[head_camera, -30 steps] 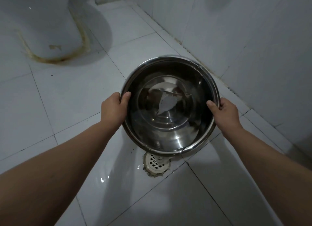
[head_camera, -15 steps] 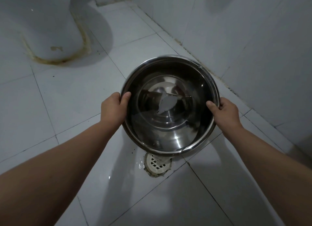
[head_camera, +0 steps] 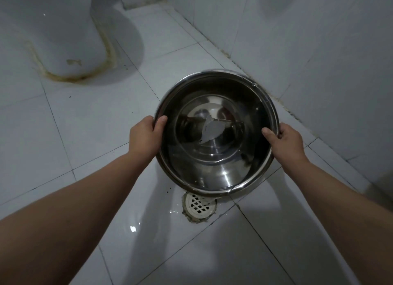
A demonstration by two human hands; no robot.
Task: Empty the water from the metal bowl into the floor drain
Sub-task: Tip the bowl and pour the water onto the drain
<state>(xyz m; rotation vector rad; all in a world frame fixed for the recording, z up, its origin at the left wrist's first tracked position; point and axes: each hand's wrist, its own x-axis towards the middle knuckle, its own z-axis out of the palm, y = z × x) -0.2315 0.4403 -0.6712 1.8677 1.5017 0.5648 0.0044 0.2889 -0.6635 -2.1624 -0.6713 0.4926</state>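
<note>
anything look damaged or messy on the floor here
Yes. The floor drain has a chipped, ragged edge where the tile around it is broken. A yellow-brown stain rings the toilet base. Small wet patches glisten on the floor tile left of the drain.

The metal bowl (head_camera: 215,133) (a hand on either side) hangs above the floor drain (head_camera: 198,208), wall to its right.

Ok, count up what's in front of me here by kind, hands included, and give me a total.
Bare hands: 2, left hand and right hand, each gripping the bowl's rim
Round shiny metal bowl: 1
Round white grated floor drain: 1
White ceramic toilet base: 1
Total: 5
</note>
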